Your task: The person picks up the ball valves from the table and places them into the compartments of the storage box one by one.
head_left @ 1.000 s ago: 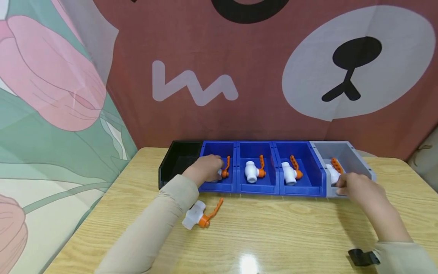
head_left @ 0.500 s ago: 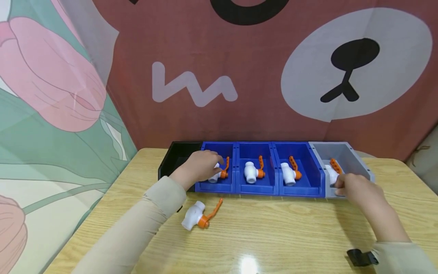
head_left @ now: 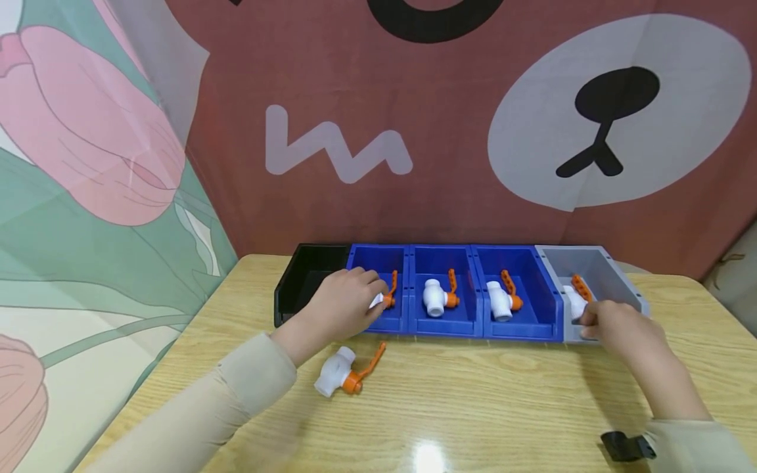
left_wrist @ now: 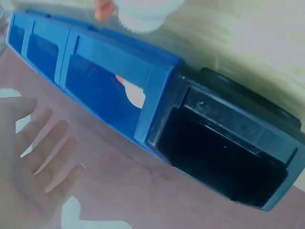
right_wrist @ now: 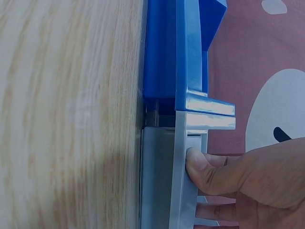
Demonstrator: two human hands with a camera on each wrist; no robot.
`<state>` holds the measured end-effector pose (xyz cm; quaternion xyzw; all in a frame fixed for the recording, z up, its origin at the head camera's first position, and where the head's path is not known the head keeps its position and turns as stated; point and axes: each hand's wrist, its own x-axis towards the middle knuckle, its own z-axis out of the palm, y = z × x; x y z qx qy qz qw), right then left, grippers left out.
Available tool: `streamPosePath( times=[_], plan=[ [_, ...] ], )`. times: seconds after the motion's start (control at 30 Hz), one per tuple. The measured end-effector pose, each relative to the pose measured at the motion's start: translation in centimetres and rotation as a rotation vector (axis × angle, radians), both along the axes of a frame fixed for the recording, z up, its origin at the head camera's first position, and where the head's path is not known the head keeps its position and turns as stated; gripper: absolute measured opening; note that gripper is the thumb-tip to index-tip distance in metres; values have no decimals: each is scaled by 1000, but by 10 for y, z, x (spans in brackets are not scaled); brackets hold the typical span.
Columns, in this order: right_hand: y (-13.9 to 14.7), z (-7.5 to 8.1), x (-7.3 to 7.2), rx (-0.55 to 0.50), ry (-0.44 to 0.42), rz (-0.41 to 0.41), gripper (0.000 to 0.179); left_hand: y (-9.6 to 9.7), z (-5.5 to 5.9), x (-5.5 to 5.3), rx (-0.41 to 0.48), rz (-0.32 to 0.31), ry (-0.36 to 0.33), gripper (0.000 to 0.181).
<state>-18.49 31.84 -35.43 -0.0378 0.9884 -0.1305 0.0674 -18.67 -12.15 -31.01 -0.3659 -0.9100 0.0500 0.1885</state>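
My left hand (head_left: 343, 303) hovers by the front of the left blue bin (head_left: 369, 253), fingers apart and holding nothing, as the left wrist view also shows. Partly hidden behind it, a white ball valve with an orange handle (head_left: 394, 282) lies in that bin. On the table, just nearer than this hand, rests another ball valve (head_left: 336, 371). With the thumb on the outside, my right hand (right_wrist: 252, 183) grips the front rim of the grey bin (right_wrist: 180, 200). Inside the grey bin, a ball valve (head_left: 576, 301) is partly covered by that hand.
Five bins would exceed the row's plain view, so note a black bin (head_left: 316, 269) at the left end, then blue ones. The middle blue bin holds a ball valve (head_left: 434, 297), as does the right blue bin, with its ball valve (head_left: 500, 301). A printed cloth (head_left: 378, 210) hangs behind.
My left hand has drawn back out of the left blue bin, toward me and leftward, leaving the ball valve there. My right hand has stayed at the grey bin.
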Motion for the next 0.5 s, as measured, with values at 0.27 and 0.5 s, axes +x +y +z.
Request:
streamPosePath(
  times=[0.27, 0.5],
  plan=[
    [-1, 0, 1, 0, 5, 12, 9, -9, -8, 23, -87, -72, 0, 18],
    [0, 0, 1, -5, 7, 13, 10, -21, -17, 33, -105, -118, -17, 19]
  ],
)
